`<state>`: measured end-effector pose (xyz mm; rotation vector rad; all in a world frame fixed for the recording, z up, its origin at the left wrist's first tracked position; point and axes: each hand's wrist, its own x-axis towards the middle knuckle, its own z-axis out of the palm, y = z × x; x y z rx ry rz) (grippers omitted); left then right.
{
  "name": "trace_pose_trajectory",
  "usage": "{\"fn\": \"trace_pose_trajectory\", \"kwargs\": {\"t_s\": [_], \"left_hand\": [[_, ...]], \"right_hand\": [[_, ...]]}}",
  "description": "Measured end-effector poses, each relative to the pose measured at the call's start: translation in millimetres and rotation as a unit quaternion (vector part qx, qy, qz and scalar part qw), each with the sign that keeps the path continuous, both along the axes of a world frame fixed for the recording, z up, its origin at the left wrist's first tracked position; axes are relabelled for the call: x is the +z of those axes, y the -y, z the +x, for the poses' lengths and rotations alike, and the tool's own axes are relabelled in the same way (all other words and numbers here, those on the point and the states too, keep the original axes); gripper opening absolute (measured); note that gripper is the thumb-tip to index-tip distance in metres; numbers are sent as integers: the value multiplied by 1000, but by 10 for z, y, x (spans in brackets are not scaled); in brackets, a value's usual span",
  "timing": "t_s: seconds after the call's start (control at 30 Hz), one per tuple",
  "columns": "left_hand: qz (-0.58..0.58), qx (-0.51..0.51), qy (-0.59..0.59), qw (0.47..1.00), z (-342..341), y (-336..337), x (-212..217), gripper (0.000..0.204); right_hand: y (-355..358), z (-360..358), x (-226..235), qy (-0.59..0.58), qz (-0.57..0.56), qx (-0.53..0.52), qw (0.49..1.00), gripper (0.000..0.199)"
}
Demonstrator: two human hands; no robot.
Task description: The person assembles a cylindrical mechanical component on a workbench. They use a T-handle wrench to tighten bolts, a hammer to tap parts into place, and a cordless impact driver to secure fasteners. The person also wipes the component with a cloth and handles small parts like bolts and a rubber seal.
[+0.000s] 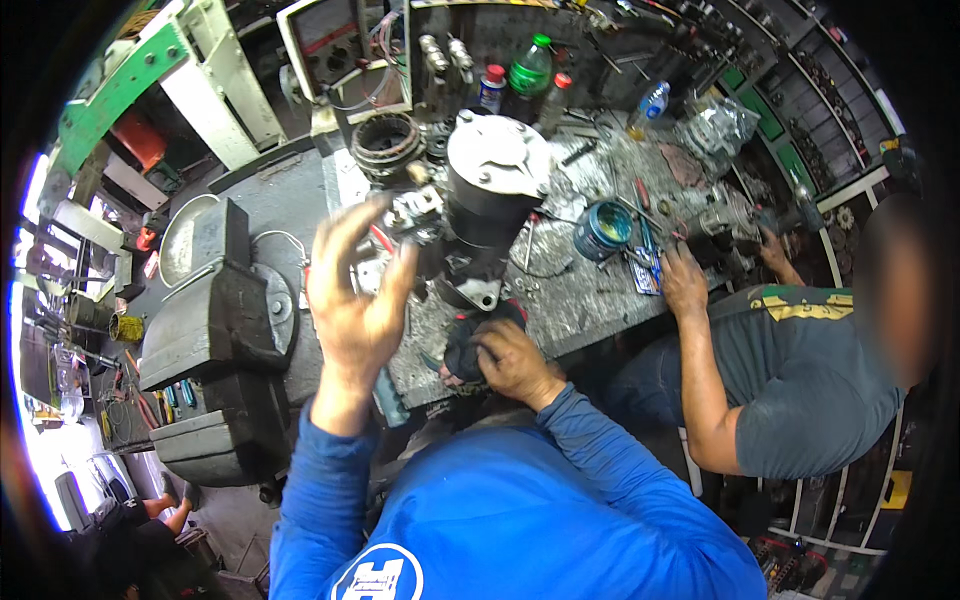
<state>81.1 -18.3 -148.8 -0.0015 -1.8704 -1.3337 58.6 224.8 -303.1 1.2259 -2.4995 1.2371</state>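
Note:
A large black starter motor (487, 205) with a silver end cap stands upright on the metal workbench (585, 300). My left hand (355, 295) is raised beside its left side, fingers spread and blurred, close to a small metal part (415, 210) on the motor. My right hand (512, 362) rests at the bench's front edge, closed on a dark greasy rag (470, 345) just below the motor's base.
A heavy grey vise (215, 320) stands at my left. A stator ring (385, 145), spray cans and a green bottle (530, 68) sit behind the motor. A blue tin (603, 228) lies to the right. A co-worker in a grey shirt (800, 390) works on a part at the bench's right end.

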Motion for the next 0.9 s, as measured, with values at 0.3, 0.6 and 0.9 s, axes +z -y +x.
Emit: {"fn": "trace_pose_trajectory", "kwargs": {"t_s": [0.3, 0.6, 0.9], "left_hand": [[146, -101, 158, 971, -300, -49, 518, 20], [117, -61, 142, 981, -263, -87, 456, 36], [7, 102, 118, 988, -295, -316, 299, 35]], "right_hand": [[-833, -761, -229, 87, 112, -257, 956, 20], [-523, -1081, -225, 102, 173, -163, 966, 25], [-325, -1163, -242, 69, 246, -204, 945, 25]]}}
